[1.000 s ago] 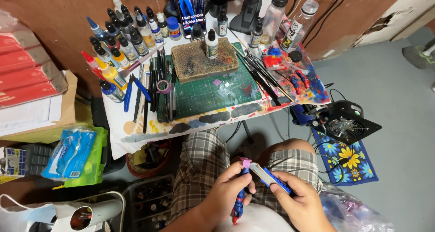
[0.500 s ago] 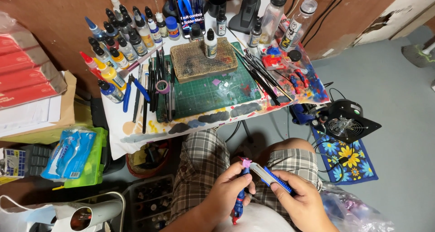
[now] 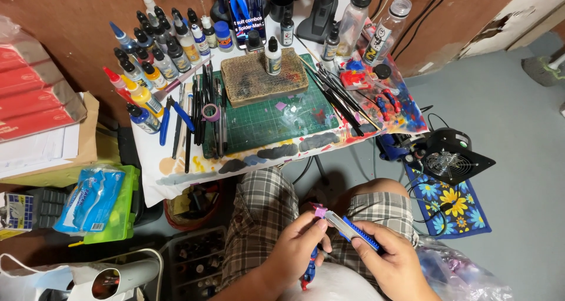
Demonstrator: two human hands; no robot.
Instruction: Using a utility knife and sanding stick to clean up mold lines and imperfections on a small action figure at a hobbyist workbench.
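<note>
Low in the head view, over my lap in plaid shorts, my left hand (image 3: 292, 251) grips a small red and blue figure (image 3: 308, 270) with a purple piece at its top (image 3: 319, 210). My right hand (image 3: 393, 264) holds a blue and silver craft knife (image 3: 353, 231), its blade end resting against the top of the figure by my left fingertips. Both hands sit close together, in front of the small worktable.
The paint-stained table (image 3: 176, 165) carries a green cutting mat (image 3: 271, 121), a brown sanding block (image 3: 262, 77), rows of paint bottles (image 3: 150, 60), brushes (image 3: 335, 95) and tools. A black fan (image 3: 450, 157) stands on a flowered mat at right. Boxes and a wipes pack (image 3: 91, 198) lie left.
</note>
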